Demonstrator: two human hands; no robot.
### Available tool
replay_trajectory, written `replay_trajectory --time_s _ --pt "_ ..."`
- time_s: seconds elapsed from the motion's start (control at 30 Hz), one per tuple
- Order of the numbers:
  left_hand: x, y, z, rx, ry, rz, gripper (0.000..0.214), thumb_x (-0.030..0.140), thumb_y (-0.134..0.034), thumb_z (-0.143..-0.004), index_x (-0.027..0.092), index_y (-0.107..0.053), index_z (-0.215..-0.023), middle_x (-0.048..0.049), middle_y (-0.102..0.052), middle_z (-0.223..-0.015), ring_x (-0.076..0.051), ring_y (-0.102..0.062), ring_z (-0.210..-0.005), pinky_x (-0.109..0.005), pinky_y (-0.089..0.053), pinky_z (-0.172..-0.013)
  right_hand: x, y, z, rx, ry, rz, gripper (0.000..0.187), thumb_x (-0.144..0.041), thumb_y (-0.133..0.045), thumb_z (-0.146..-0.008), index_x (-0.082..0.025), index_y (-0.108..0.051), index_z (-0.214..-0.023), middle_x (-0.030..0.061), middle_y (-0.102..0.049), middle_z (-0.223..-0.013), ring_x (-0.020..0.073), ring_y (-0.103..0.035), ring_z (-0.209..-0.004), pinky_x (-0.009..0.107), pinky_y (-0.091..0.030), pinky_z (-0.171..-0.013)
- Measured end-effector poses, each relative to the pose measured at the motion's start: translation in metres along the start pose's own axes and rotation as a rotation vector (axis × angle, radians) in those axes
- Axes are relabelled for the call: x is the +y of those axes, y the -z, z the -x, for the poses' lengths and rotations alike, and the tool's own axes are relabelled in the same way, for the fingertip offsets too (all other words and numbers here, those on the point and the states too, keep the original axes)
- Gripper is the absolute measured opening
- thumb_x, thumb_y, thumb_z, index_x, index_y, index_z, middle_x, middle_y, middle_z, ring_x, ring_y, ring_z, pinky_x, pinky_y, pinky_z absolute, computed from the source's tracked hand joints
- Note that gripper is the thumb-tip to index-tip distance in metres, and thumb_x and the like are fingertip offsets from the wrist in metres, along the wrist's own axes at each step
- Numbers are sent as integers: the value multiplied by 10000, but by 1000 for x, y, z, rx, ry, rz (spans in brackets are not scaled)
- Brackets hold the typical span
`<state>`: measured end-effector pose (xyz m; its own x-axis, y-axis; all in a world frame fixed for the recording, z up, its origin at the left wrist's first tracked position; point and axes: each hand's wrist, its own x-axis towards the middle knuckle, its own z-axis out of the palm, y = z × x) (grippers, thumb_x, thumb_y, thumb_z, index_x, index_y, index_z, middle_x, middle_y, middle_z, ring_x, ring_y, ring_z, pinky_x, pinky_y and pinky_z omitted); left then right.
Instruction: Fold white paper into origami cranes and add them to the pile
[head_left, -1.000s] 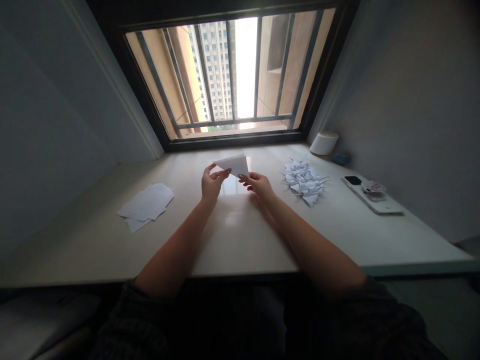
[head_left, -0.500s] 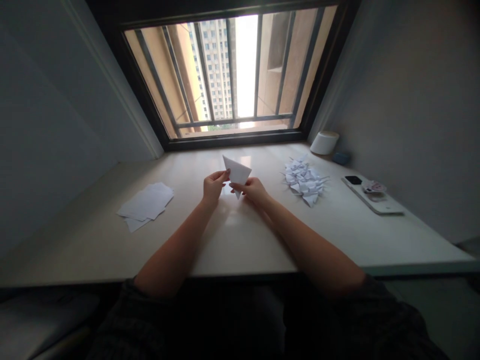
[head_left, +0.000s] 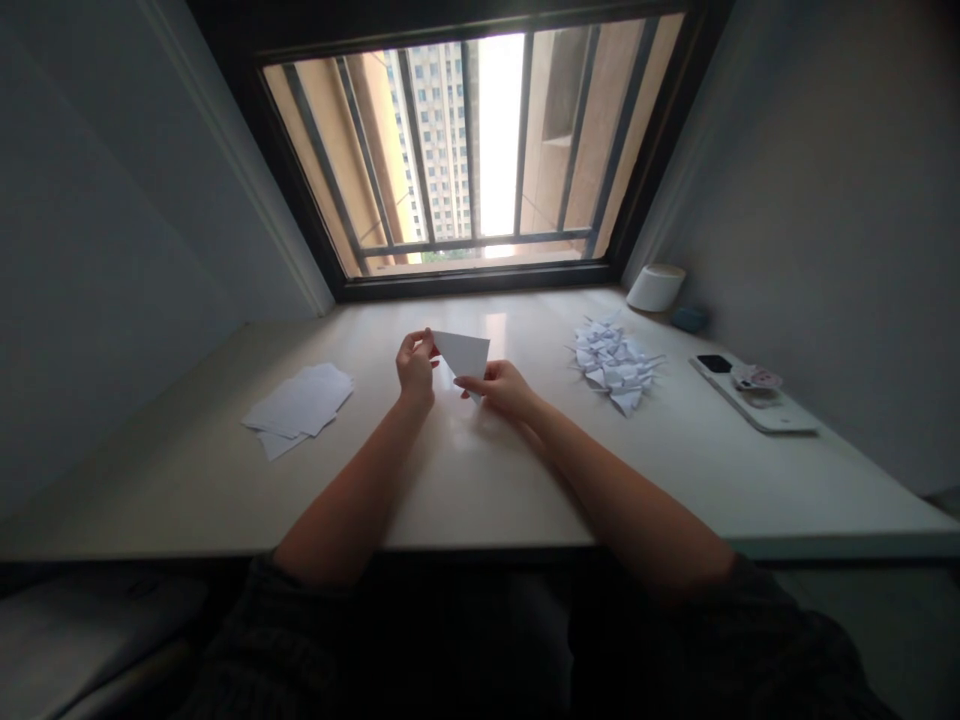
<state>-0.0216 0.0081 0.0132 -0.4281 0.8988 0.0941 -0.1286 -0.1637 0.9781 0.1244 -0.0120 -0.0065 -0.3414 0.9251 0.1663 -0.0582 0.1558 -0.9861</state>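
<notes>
Between my hands, above the middle of the white table point(head_left: 480, 490), is a folded white sheet of paper point(head_left: 466, 354). My left hand point(head_left: 416, 366) pinches its upper left corner between thumb and fingers. The lower right part of the paper is gripped by my right hand point(head_left: 504, 388), thumb in front. To the left lies a loose stack of white paper sheets point(head_left: 300, 402). On the right is a heap of small folded paper pieces point(head_left: 613, 362) with pointed ends.
A phone point(head_left: 757, 398) with a round attachment point(head_left: 756, 378) lies at the right, near the wall. A white rounded object point(head_left: 655, 288) and a small dark blue item point(head_left: 689, 319) stand in the back right corner. A barred window point(head_left: 480, 150) rises behind the table.
My left hand has shifted to the corner of the paper, slightly left and up. The paper has turned so its upper edge is flatter. The camera view has moved a little.
</notes>
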Motion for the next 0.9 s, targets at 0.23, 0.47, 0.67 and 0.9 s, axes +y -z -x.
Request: replay_trajectory --time_s 0.23,0.47,0.67,0.9 --pt "-5 0 -3 50 28 8 217 433 -518 -789 218 -509 -761 4 -556 -728 -123 -544 -656 -247 -403 -641 -2 -3 1 -28 14 85 321 -474 -732 -636 -163 -674 -583 30 -655 -559 110 -509 -489 241 -352 -517" --pt "-8 -2 -3 99 -108 -42 270 484 -549 -786 215 -534 -771 -3 -570 -735 -131 -538 -659 -259 -391 -634 0 -4 0 -36 15 45 328 -482 -742 -623 -158 -688 -626 39 -675 -590 124 -542 -520 241 -361 -524" --pt "-3 -1 -1 89 -144 -49 300 491 -578 -773 194 -607 -807 -31 -624 -780 -134 -552 -675 -260 -398 -644 -1 -2 1 -28 2 28 317 -475 -748 -622 -165 -684 -609 38 -672 -591 127 -549 -528 244 -376 -538" --pt "-1 0 -2 127 -79 -13 312 514 -561 -771 204 -555 -743 -11 -617 -726 -154 -603 -708 -264 -407 -642 0 -2 0 14 -62 32 342 -492 -752 -610 -156 -695 -649 34 -669 -602 90 -456 -462 228 -302 -450"
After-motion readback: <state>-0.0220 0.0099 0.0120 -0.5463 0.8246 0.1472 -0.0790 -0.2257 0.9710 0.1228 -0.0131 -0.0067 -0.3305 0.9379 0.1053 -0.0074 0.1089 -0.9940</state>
